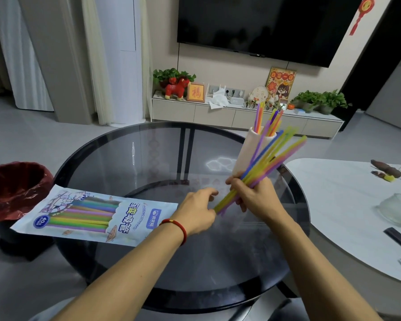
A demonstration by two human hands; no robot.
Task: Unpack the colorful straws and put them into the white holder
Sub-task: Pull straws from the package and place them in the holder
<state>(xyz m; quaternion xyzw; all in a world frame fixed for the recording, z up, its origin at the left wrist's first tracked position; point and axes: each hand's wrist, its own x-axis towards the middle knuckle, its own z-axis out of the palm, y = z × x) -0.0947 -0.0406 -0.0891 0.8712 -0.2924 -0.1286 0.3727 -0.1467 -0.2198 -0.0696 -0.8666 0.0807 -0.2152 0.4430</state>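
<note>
Multicoloured straw bundle (262,167) — clasped in right hand (252,195), left hand (199,210) pinching its lower ends (to square them) — angles toward white holder (252,149).

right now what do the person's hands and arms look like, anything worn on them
Both forearms are bare, with no sleeves in view. The left hand has a thin red cord bracelet at the wrist, with a small yellow bead or knot on it. The right hand shows no ring, watch or band. No gloves on either.
</note>
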